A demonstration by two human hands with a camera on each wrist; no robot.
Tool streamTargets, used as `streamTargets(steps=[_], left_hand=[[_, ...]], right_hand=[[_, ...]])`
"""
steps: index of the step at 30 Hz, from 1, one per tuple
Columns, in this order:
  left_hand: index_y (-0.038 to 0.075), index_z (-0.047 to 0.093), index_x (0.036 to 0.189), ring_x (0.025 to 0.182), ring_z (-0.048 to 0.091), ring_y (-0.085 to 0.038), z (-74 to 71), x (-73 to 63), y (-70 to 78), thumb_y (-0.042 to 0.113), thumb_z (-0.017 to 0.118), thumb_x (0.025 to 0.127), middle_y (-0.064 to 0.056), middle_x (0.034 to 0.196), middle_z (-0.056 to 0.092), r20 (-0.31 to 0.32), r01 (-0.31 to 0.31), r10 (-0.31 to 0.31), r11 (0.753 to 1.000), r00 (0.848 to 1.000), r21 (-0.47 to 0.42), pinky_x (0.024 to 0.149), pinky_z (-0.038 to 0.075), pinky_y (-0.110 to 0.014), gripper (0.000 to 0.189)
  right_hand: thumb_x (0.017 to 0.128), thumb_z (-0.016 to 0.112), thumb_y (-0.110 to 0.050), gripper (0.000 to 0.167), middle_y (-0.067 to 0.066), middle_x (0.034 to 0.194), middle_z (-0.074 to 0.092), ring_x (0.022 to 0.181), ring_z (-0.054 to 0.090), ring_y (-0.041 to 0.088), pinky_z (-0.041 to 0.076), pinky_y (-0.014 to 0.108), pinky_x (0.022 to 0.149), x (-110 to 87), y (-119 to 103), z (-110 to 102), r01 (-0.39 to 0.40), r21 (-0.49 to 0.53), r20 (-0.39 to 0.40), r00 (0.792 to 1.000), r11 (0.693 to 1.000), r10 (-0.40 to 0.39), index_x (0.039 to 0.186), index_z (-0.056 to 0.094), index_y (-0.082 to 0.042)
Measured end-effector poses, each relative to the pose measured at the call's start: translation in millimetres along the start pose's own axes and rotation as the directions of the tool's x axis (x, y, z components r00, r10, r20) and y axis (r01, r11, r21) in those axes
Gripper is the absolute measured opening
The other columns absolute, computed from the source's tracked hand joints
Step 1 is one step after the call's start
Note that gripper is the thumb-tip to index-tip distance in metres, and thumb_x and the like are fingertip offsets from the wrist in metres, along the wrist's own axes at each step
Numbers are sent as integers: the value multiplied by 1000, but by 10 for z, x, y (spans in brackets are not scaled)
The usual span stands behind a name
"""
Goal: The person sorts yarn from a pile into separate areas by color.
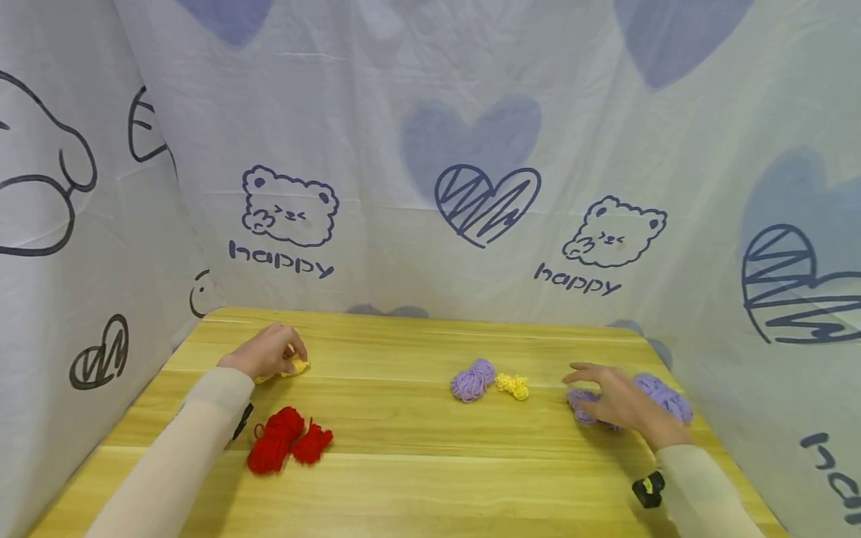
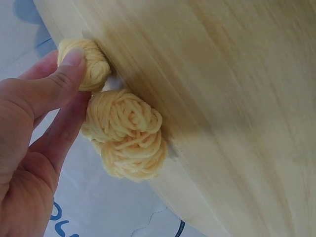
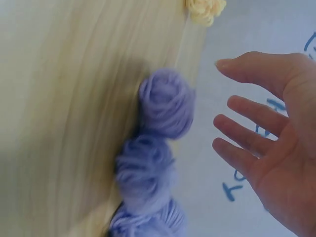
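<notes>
At the table's back left, my left hand (image 1: 265, 352) pinches a small yellow yarn bundle (image 2: 94, 71) between thumb and fingers. A larger yellow yarn bundle (image 2: 129, 136) lies right beside it in the left wrist view. On the right, my right hand (image 1: 622, 400) hovers with spread fingers over a purple yarn bundle (image 1: 580, 406), partly hiding it. The right wrist view shows a gap between those fingers and the nearest purple yarn (image 3: 167, 103). Beyond the hand lies another purple yarn skein (image 1: 662, 397).
Near the middle of the wooden table (image 1: 403, 493) lie a purple yarn bundle (image 1: 473, 380) and a small yellow one (image 1: 513, 385). Two red yarn bundles, a larger (image 1: 276, 441) and a smaller (image 1: 312, 442), lie by the left forearm. A printed curtain (image 1: 390, 224) hangs behind.
</notes>
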State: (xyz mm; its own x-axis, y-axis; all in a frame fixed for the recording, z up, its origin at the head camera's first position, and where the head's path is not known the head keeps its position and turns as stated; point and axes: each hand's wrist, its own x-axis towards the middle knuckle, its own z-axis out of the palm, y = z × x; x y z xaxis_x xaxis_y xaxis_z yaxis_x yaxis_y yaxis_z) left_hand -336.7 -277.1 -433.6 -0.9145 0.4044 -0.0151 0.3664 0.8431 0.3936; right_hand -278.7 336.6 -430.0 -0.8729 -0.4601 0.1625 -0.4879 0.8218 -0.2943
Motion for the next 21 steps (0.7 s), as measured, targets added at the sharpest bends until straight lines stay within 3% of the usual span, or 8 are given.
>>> streamTargets(steps=[4,21], left_hand=[[9,82,95,100,73,-33,-3,7,-5,-5,83,79,-15,114,75,1,-1,1,1000,1000,-4,91,62,-51,22],[9,82,95,101,73,-35,2,5,-19,-6,83,79,-16,114,75,0,-8,8,1000,1000,0,91,62,-51,22]], right_hand=[[88,78,-8,32,26,140,63,127,60,51,50,65,105,63,-115,8,4,-19,-25,1000,1000,-4,120,75,-8],[86,80,-9,37,26,135,66,126,60,50,47,65,109,332,-403,138,72,32,-35,997,997,-71,122,73,-3]])
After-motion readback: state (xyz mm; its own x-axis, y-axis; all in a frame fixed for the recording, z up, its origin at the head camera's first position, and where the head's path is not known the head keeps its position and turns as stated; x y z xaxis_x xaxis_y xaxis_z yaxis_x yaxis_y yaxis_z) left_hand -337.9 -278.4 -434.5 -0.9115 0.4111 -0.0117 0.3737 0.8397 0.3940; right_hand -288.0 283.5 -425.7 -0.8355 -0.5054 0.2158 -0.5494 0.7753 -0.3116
